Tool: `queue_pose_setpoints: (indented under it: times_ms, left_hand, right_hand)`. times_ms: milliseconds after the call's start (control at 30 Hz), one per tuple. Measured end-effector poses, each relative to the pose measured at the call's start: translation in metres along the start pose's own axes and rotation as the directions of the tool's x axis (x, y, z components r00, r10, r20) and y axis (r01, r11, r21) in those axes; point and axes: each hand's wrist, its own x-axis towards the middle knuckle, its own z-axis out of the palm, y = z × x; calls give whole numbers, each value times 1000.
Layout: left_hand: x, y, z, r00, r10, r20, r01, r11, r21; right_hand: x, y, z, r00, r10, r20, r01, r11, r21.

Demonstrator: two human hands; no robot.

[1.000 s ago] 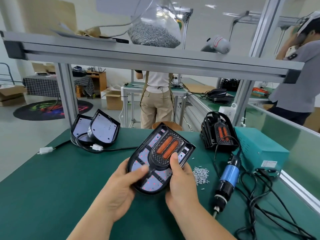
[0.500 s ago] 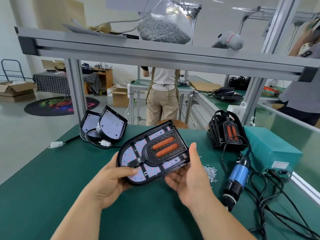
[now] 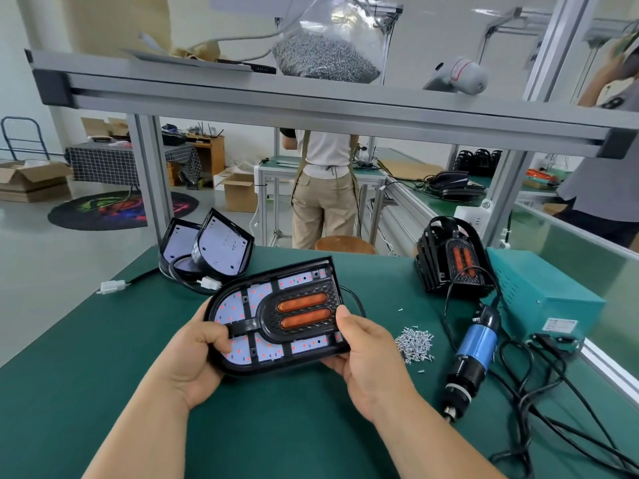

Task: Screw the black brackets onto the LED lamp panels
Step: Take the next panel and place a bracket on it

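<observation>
LED lamp panel, black bracket on it, we hold two-handed: left grip pinching its rounded end, right grip its flat end; screws lie just right.

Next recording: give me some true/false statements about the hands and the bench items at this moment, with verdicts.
1. The left hand and the right hand both grip the black-rimmed LED lamp panel with two orange strips. True.
2. A small pile of silver screws lies between the held panel and the blue-and-black electric screwdriver. True.
3. The screwdriver is in the right hand. False: it lies untouched on the green bench mat.
4. The teal metal box stands at the bench's left edge. False: it stands on the right side, behind the screwdriver.
5. A clear bag of screws sits on the grey overhead shelf. True.
</observation>
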Motion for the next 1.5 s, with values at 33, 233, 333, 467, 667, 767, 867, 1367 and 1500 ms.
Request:
queue_pose_setpoints:
  times_ms: [33,233,333,467,667,767,867,1367,1500]
  left_hand:
    - [0,0,1,1000,-1,3,1,1000,-7]
    - [-3,2,-7,982,-12,189,26,997,-72]
    - [-4,5,-6,984,38,176,-35,999,-17]
    - [-6,10,-7,985,73,158,-75,997,6]
    - [-9,13,-13,971,32,236,-50,996,71]
    - [-9,14,-13,958,9,285,-36,996,88]
    - [-8,14,-12,958,1,287,-34,993,110]
    - [-6,13,-15,981,50,189,-56,998,23]
    - [0,8,-4,986,155,53,-143,973,-182]
  right_hand:
    - [0,0,1,999,-30,-12,30,1000,-4]
    - [1,2,0,997,-59,-58,61,998,27]
    - [2,2,-2,999,-46,-24,47,999,24]
    - [2,1,-3,999,-19,34,19,1000,14]
    - [5,-9,-6,991,5,132,-18,995,93]
    - [6,-8,-8,988,26,152,-45,992,117]
    - [6,-6,-8,987,6,163,-23,995,100]
    - [8,-1,3,990,9,137,-20,996,81]
    - [5,8,4,990,8,144,-26,992,124]
